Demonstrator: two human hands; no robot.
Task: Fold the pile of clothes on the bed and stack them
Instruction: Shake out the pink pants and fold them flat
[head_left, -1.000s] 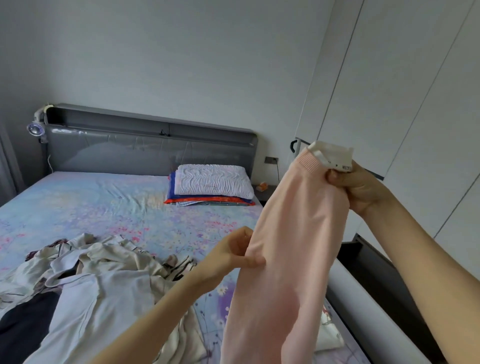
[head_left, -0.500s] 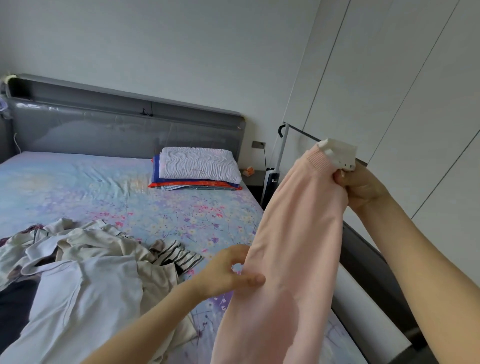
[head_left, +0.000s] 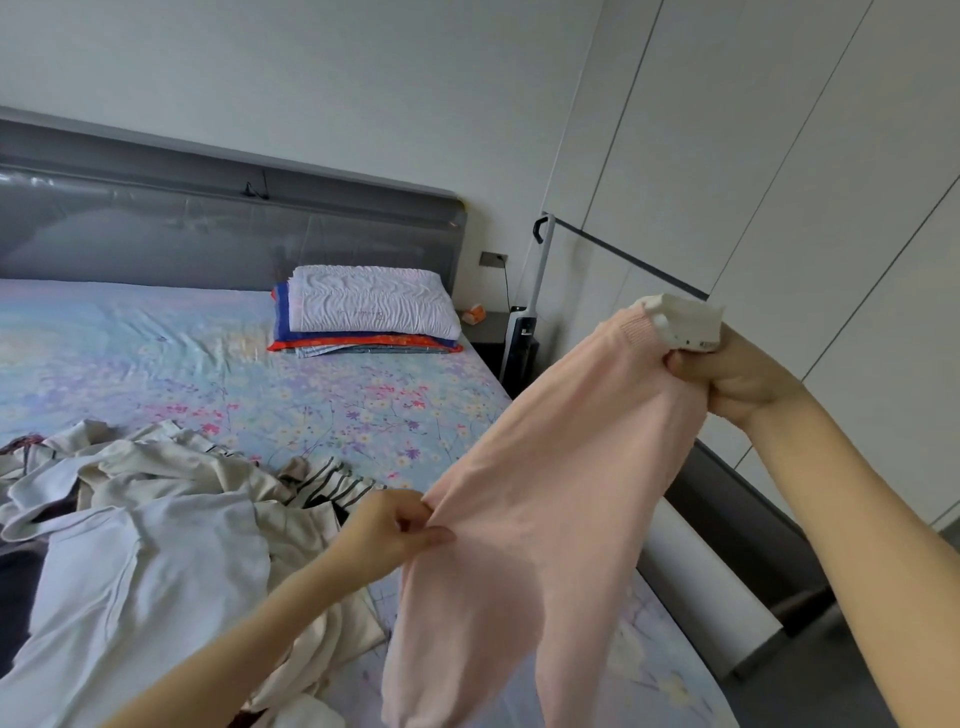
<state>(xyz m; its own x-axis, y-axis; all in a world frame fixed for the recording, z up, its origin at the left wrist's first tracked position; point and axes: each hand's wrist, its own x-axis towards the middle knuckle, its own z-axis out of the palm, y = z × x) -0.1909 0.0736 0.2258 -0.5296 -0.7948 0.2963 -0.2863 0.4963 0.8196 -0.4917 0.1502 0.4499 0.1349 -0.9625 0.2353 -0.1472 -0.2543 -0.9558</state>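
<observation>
A pale pink garment (head_left: 545, 509) hangs in the air over the right side of the bed. My right hand (head_left: 737, 379) grips its top end, where a white cuff or label sticks out above my fingers. Lower down, my left hand (head_left: 395, 535) pinches the garment's left edge between thumb and fingers. An unfolded pile of clothes (head_left: 145, 540), white, cream, striped and dark pieces, lies on the bed at the lower left.
The bed (head_left: 363, 415) has a floral blue sheet and a grey headboard (head_left: 208, 228). A white pillow on folded blankets (head_left: 369, 317) sits near the headboard. A bedside table and an upright vacuum (head_left: 524, 332) stand to the right, before white wardrobe doors (head_left: 779, 182).
The view has swung right and down. My left hand has slid lower along the pink garment's edge and my right hand holds the top end further right, stretching the garment out.
</observation>
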